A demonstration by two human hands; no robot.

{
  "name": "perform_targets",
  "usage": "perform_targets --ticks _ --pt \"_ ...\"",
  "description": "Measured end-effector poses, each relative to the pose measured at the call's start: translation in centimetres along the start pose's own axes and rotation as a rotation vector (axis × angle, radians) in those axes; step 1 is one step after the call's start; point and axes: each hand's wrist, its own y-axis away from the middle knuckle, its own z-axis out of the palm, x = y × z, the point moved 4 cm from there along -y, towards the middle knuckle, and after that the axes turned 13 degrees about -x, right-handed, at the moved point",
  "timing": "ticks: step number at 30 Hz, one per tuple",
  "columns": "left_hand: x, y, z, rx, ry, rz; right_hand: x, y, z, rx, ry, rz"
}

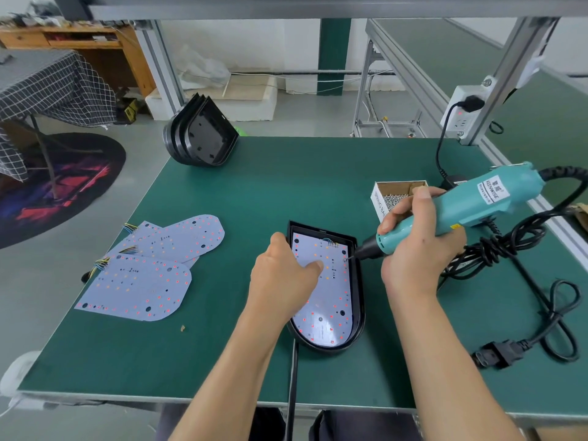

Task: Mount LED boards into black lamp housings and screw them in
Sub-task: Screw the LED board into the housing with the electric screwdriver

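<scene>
Black lamp housing (359,281) lying flat near the middle of the green table (286,186), rounded end toward the near edge, with an LED board (331,300) seated inside it

Left hand (286,275) resting on the left side of that board, fingers curled over the housing's left wall, thumb stretched straight out and pressing the board's surface; nothing pinched

Right hand (416,237) wrapped tight around the teal electric screwdriver (461,208), fingers clamped on its body, thumb up along the top. Tool tilted down to the left, black nose and bit meeting a screw (346,258) at the board's right edge, close to the housing's right wall

Open cardboard box of screws (394,195) just beyond the right hand, partly hidden by it. Coiled black cable (509,249) trailing right from the screwdriver, with a plug (491,356) lying near the table's near right

Loose LED boards (152,265) fanned in an overlapping pile on the left of the table, well apart from the housing, short coloured wires at their left ends. Stack of empty black housings (200,135) standing on edge at the far left corner. White power strip (464,106) fixed to the frame post at far right
</scene>
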Motion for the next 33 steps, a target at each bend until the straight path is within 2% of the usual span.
perform_targets --ticks 10,33 --pt "-0.21 -0.11 0.07 0.044 -0.032 0.013 0.3 0.32 0.42 -0.087 0.15 -0.084" --pt "-0.55 -0.38 0.36 0.067 -0.05 0.007 0.72 -0.15 0.86 -0.128 0.13 -0.041"
